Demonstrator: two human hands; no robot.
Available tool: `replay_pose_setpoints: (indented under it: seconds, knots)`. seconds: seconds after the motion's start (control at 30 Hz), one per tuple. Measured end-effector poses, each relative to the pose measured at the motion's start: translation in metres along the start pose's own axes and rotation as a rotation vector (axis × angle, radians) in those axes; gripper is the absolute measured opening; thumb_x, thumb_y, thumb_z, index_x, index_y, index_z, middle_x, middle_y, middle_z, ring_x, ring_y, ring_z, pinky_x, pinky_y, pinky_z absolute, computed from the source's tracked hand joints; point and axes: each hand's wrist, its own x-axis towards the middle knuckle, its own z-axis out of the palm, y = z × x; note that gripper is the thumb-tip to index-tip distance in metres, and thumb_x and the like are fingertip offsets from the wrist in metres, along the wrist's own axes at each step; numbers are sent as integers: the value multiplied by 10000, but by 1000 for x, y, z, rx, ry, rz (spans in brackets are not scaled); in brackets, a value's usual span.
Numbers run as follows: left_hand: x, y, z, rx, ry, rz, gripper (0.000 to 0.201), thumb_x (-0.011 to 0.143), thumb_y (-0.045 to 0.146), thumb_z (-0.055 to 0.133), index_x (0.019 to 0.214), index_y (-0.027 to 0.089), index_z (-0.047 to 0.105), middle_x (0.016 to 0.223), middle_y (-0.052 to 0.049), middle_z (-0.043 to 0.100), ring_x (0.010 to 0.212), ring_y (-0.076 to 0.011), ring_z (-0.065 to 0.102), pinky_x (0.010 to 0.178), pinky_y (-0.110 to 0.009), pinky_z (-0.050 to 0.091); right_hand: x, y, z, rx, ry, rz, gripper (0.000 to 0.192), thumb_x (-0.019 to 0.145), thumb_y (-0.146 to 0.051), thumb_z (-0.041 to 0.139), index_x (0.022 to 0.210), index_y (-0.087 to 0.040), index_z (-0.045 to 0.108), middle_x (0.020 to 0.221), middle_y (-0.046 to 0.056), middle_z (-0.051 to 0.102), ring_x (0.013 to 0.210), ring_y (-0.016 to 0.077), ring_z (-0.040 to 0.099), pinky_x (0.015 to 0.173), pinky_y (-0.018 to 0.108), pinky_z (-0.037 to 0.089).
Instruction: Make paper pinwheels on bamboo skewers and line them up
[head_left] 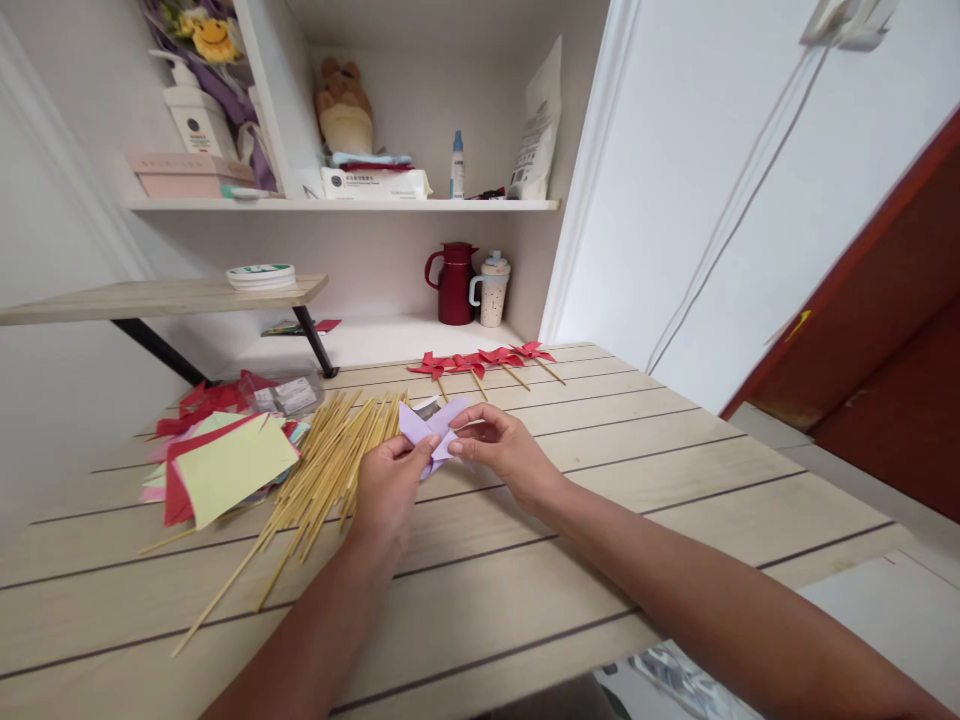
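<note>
A lilac paper pinwheel [420,425], partly folded, is held above the table between both hands. My left hand [390,480] pinches its lower left part, the thumb pressed near the centre. On the other side my right hand [502,450] has thumb and fingers closed on a right-hand flap. Whether a pin sits at the centre is hidden by the fingers. Just left of my hands lies a loose pile of thin wooden sticks [330,470]. Beyond them, several red paper pinwheels [465,363] on sticks rest in a row at the back of the table.
Coloured paper sheets [232,465] lie stacked at the left, near a clear plastic box [289,395]. A small raised shelf [165,295] with black legs stands behind them. A dark red jug [455,285] and a speckled cup [493,290] stand at the back.
</note>
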Motion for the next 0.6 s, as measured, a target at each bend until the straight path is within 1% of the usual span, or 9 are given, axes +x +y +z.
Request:
replay_pose_setpoints:
  seconds: [0.07,0.13,0.17,0.27,0.4,0.53,0.6]
  knots:
    - [0,-1,-1,-14,-19,-9,385,611,394,831,893,137,778,868,-91,774,768,-183,685,741,-278,496,0,0,0,52,14,21,380,631,-291,859,933,-226,638,879,7,655,754,148,604,725,323,472]
    - [1,-2,-2,-27,-30,-23,394,606,393,839,902,141,778,888,-95,774,781,-187,688,753,-285,498,1,0,-1,80,47,15,444,607,-265,871,969,-239,615,943,7,647,774,144,612,725,314,482]
    - [2,-3,-2,-29,-32,-28,402,605,395,841,909,142,777,898,-98,773,787,-190,688,758,-289,498,1,-1,-1,91,57,15,472,596,-259,877,983,-244,608,945,5,643,778,143,613,726,312,486]
    - [5,-6,-5,-26,-31,-24,421,610,409,842,929,143,772,921,-105,772,812,-197,686,775,-303,497,1,-2,0,128,45,46,490,590,-276,881,991,-237,602,822,-14,634,720,136,599,699,307,478]
    - [9,-8,-8,-35,-8,9,410,617,417,842,910,140,768,948,-101,769,839,-193,682,801,-301,491,2,-5,1,153,49,47,431,594,-312,881,934,-225,630,740,-26,621,688,136,585,688,307,451]
    - [8,-6,-8,-43,-13,9,441,614,414,843,947,134,765,931,-98,767,844,-202,684,814,-314,494,2,-9,0,135,34,-12,287,641,-347,853,826,-209,682,776,-7,647,734,142,578,740,316,439]
    - [7,-5,-8,-38,-15,7,443,612,400,843,956,133,764,916,-91,767,849,-204,683,815,-313,493,2,-10,0,109,29,-24,252,664,-381,837,784,-205,703,792,5,661,752,150,571,757,322,433]
